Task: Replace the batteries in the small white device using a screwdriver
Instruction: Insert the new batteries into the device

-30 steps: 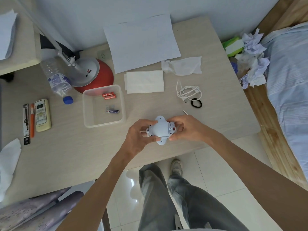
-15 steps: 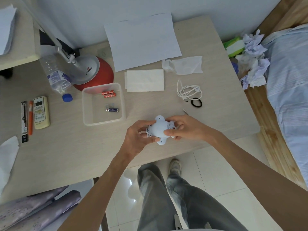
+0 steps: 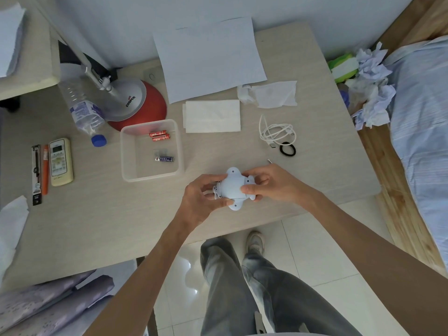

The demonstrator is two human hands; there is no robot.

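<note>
Table (image 3: 315, 132): am working over near edge, so dropped screws land on wood. Clear tray (image 3: 126, 156) sitting left of hands. Left hand (image 3: 198, 202), right hand (image 3: 274, 185): both curling round white device (image 3: 234, 187), thumbs pressing its shell. Best bracing with left, prying with right, I judge. 2 red batteries (image 3: 159, 137), 1 blue battery (image 3: 164, 158) lying in tray. Thin metal tip (image 3: 269, 161) showing beyond right hand, probably screwdriver.

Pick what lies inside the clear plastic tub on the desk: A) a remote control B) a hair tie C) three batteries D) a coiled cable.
C: two red batteries and one blue battery lie in the clear tub.
</note>
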